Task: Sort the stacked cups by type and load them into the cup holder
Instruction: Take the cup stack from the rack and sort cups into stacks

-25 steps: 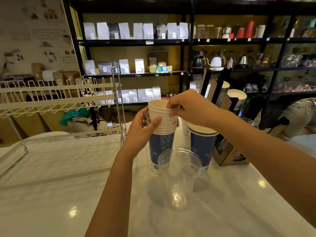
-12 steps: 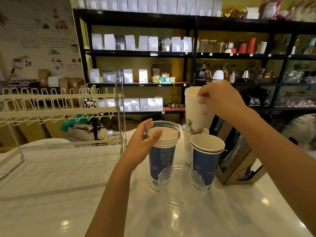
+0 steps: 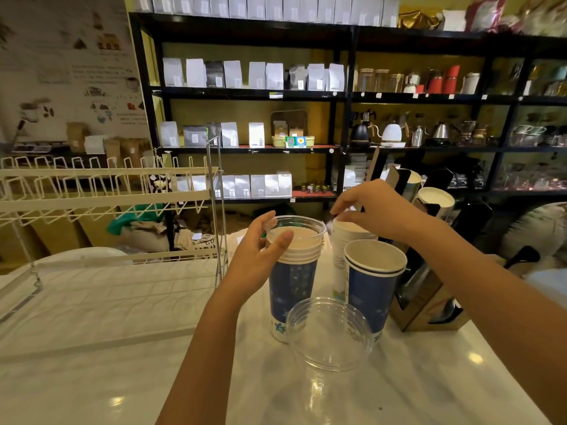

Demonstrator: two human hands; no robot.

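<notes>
1. The counter is glossy white stone under both my hands, so I judge a light cup would skate on it if nudged. The white wire rack stands well off to the left of my left hand. I cannot tell for certain that it is the cup holder; a brown cardboard box with dark slots sits just right of the cups, under my right forearm.

2. The blue cup stack is what my left hand holds, thumb and fingers curled round the nested rims. A clear plastic cup shows at its top, just behind my fingers. Paper cups like these are light and crush easily, so I would hold near the rolled rim, where they are stiffest.

3. A second blue cup stands just right of that stack, untouched.

4. The white cup stack stands behind it. My right hand is over its top, fingertips pinched at the rim; whether they grip it I cannot tell.

5. The clear cup nearest me, below both hands, is thin, slick and springy. I would take it low on the wall, gently.
</notes>
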